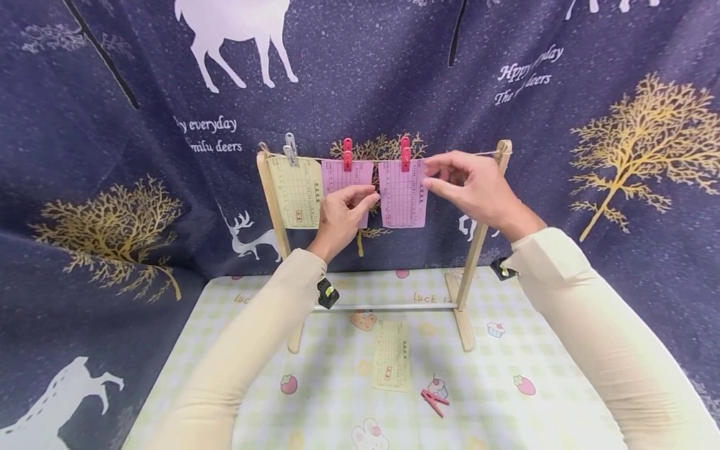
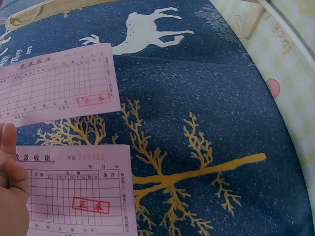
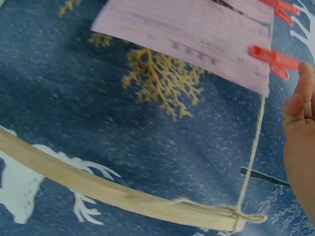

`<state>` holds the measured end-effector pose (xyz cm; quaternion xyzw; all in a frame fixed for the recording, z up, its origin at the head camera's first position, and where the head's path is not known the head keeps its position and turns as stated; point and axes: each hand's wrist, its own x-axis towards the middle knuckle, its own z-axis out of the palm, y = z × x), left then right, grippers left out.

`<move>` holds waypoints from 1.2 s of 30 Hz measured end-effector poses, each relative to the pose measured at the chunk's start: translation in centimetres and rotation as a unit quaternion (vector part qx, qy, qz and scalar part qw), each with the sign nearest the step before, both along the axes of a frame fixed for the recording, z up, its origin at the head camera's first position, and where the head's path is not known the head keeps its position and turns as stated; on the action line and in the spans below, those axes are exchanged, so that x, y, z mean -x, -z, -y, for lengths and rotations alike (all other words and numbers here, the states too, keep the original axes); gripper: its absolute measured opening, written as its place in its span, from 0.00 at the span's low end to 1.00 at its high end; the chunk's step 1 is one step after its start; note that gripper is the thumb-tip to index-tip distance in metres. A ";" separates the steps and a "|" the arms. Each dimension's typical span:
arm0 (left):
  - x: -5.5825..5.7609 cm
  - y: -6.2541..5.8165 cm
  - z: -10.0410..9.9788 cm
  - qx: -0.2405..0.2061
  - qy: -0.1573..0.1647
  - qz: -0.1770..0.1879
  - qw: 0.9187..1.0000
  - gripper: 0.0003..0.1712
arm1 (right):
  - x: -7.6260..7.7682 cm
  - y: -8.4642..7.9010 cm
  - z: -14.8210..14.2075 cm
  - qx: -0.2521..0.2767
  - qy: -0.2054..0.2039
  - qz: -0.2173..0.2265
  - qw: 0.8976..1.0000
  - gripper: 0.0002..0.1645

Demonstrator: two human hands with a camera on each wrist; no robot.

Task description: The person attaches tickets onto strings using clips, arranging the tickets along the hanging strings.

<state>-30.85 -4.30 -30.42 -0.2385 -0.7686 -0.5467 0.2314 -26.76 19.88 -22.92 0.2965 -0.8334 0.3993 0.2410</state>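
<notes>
Two pink receipt slips hang side by side from a string, the middle slip (image 1: 337, 170) and the right slip (image 1: 402, 200), each under a red clothespin (image 1: 405, 155). My left hand (image 1: 340, 215) is raised in front of the middle slip and covers its lower part, thumb and forefinger near each other with nothing seen between them. By the right slip's upper right edge, my right hand (image 1: 475, 187) has its fingers loosely bent and thumb apart from them. In the right wrist view its fingertips (image 3: 306, 73) are close to the handle end of a red clothespin (image 3: 275, 61).
A yellow slip (image 1: 295, 194) hangs at left under a grey clothespin (image 1: 290, 150). The string runs between the posts of a wooden stand (image 1: 472, 262). On the checked tablecloth (image 1: 236, 356) lie another yellow slip (image 1: 392, 356) and a red clothespin (image 1: 435, 402).
</notes>
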 end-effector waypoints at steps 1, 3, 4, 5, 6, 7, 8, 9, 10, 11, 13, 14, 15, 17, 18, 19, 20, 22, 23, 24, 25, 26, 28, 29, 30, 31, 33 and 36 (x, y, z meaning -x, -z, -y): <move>-0.1 0.1 0.1 0.007 0.001 -0.002 1.000 0.14 | -0.2 0.5 -0.1 -0.003 -0.004 0.001 1.000 0.13; -0.2 0.3 0.4 0.018 0.002 -0.002 1.000 0.15 | -0.6 1.5 -0.4 -0.014 -0.005 0.004 1.000 0.13; -0.3 0.5 0.5 0.020 0.004 0.001 1.000 0.15 | -0.8 2.0 -0.5 -0.018 -0.005 0.008 1.000 0.12; -0.3 0.7 0.6 0.022 0.006 0.004 1.000 0.15 | -0.9 2.6 -0.6 -0.023 -0.004 0.013 1.000 0.13; -0.4 0.9 0.8 0.025 0.008 0.007 1.000 0.15 | -1.1 3.0 -0.7 -0.027 -0.001 0.016 0.999 0.13; -0.4 1.2 0.9 0.028 0.009 0.011 1.000 0.16 | -1.3 3.5 -0.9 -0.030 0.003 0.019 0.999 0.13; -0.4 1.4 1.0 0.030 0.012 0.015 0.999 0.16 | -1.5 4.0 -1.0 -0.031 0.008 0.024 0.999 0.13; -0.5 1.7 1.1 0.031 0.016 0.018 0.999 0.16 | -1.6 4.5 -1.2 -0.029 0.011 0.029 0.999 0.13; -0.5 2.0 1.3 0.032 0.018 0.020 0.999 0.15 | -1.8 4.9 -1.3 -0.028 0.014 0.034 0.999 0.13; -0.5 2.3 1.4 0.033 0.021 0.023 0.999 0.15 | -1.9 5.4 -1.5 -0.027 0.017 0.039 0.999 0.13; -0.6 2.9 1.6 0.035 0.023 0.031 0.999 0.15 | -2.2 6.3 -1.7 -0.021 0.019 0.048 0.998 0.13; -0.6 3.2 1.7 0.035 0.023 0.035 0.998 0.15 | -2.3 6.7 -1.9 -0.020 0.019 0.052 0.998 0.13; -0.6 3.5 1.8 0.036 0.023 0.040 0.998 0.15 | -2.4 7.1 -2.1 -0.019 0.020 0.056 0.998 0.13; -0.8 4.0 1.9 0.038 0.024 0.051 0.998 0.16 | -2.7 7.9 -2.4 -0.019 0.022 0.063 0.998 0.13; -0.8 4.3 1.9 0.040 0.023 0.057 0.997 0.16 | -2.8 8.3 -2.6 -0.017 0.022 0.067 0.997 0.13; -0.9 4.6 1.9 0.042 0.022 0.063 0.997 0.16 | -2.9 8.7 -2.7 -0.017 0.023 0.071 0.997 0.13; -0.9 5.0 1.9 0.045 0.021 0.069 0.996 0.16 | -3.1 9.1 -2.8 -0.015 0.022 0.076 0.997 0.14; -1.1 5.7 1.9 0.047 0.024 0.080 0.995 0.17 | -3.4 9.9 -3.1 -0.010 0.021 0.084 0.996 0.14; -1.2 6.2 1.9 0.049 0.025 0.084 0.995 0.17 | -3.5 10.3 -3.2 -0.006 0.020 0.088 0.996 0.14; -1.2 6.7 1.9 0.050 0.025 0.088 0.995 0.17 | -3.7 10.8 -3.3 -0.007 0.020 0.089 0.996 0.15; -1.3 7.1 1.9 0.051 0.027 0.092 0.994 0.17 | -3.8 11.3 -3.3 -0.006 0.020 0.092 0.996 0.15; -1.4 7.6 1.9 0.052 0.028 0.095 0.994 0.17 | -3.9 11.8 -3.4 -0.006 0.019 0.097 0.995 0.14; -1.6 8.6 1.8 0.054 0.029 0.099 0.993 0.17 | -4.3 12.8 -3.6 -0.008 0.020 0.115 0.993 0.15; -1.7 9.0 1.8 0.055 0.030 0.101 0.993 0.18 | -4.4 13.3 -3.6 -0.008 0.020 0.123 0.992 0.14; -1.8 9.5 1.8 0.057 0.030 0.105 0.992 0.17 | -4.6 14.0 -3.7 -0.010 0.020 0.132 0.991 0.14; -1.9 9.9 1.7 0.058 0.032 0.110 0.992 0.18 | -4.8 14.5 -3.8 -0.010 0.018 0.141 0.990 0.14; -2.1 10.8 1.6 0.064 0.035 0.114 0.991 0.18 | -5.2 15.7 -4.1 -0.011 0.018 0.155 0.988 0.14; -2.3 12.0 1.4 0.069 0.037 0.124 0.989 0.17 | -5.6 17.2 -4.4 -0.006 0.015 0.167 0.986 0.15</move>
